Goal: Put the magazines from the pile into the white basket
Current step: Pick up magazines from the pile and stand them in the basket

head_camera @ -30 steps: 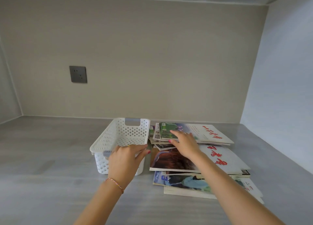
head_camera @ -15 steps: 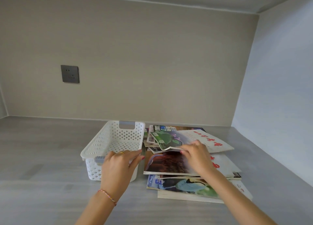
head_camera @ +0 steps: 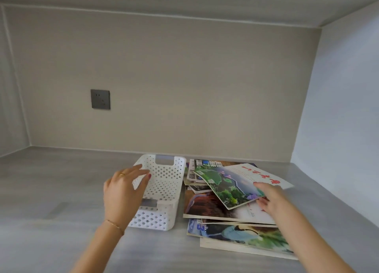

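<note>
A white perforated basket (head_camera: 164, 182) stands on the grey shelf, with nothing visible inside it. My left hand (head_camera: 123, 190) rests against its left rim, fingers spread, holding nothing. To the basket's right lies a loose pile of magazines (head_camera: 225, 209). My right hand (head_camera: 270, 198) grips the near right edge of the top magazine (head_camera: 229, 182), the one with a green landscape and red characters on a white cover. That magazine is lifted and tilted above the pile.
The shelf is a grey wooden surface (head_camera: 61, 190) closed in by a beige back wall and a pale side wall (head_camera: 338, 129) on the right. A dark socket plate (head_camera: 100, 99) sits on the back wall.
My right hand has taken hold of the top magazine and raised it off the pile. My left hand slid from the basket's near end to its left rim.
</note>
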